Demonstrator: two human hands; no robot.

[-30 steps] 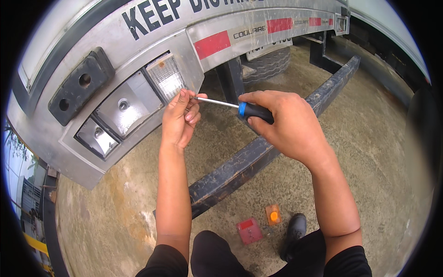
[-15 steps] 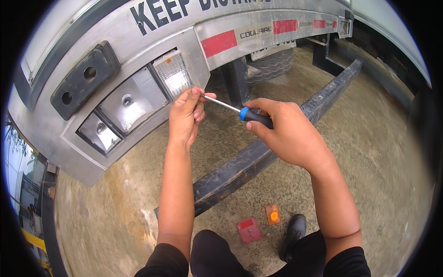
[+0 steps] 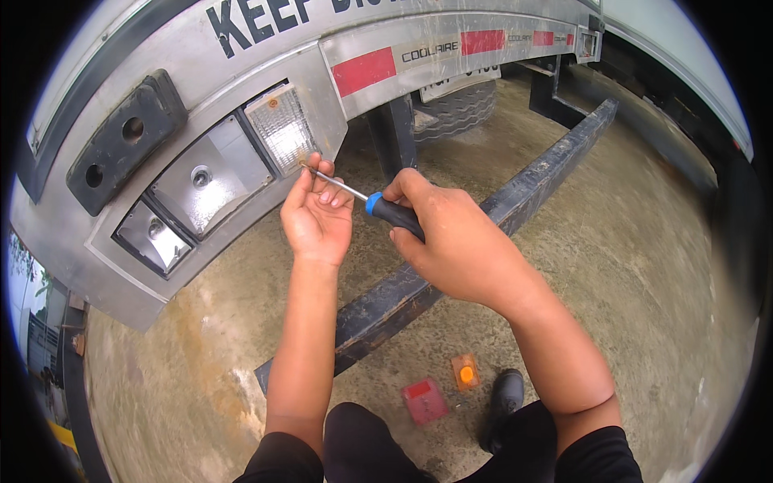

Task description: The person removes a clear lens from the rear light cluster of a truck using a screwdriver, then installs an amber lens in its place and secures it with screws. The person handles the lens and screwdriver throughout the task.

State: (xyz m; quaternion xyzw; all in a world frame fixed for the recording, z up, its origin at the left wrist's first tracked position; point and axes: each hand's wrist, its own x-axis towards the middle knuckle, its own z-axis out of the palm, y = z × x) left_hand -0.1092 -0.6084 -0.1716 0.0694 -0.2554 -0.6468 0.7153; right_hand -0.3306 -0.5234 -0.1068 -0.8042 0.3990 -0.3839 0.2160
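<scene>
Hands (image 3: pixel 459 241) on screwdriver (image 3: pixel 374 203); perhaps against clear lens (image 3: pixel 279 127)

Daylight glares off the clear lens (image 3: pixel 280 129) — straight edges bow toward black corners.

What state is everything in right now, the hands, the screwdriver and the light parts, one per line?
Right hand: closed around the screwdriver's handle
Left hand: fingers partly curled at the screwdriver's tip
Screwdriver: held, tip at the clear lens's lower corner
Clear lens: in place
Large lamp housing: uncovered
Small lamp housing: uncovered
Red cover: lying on the ground
Orange cover: on the ground
</scene>
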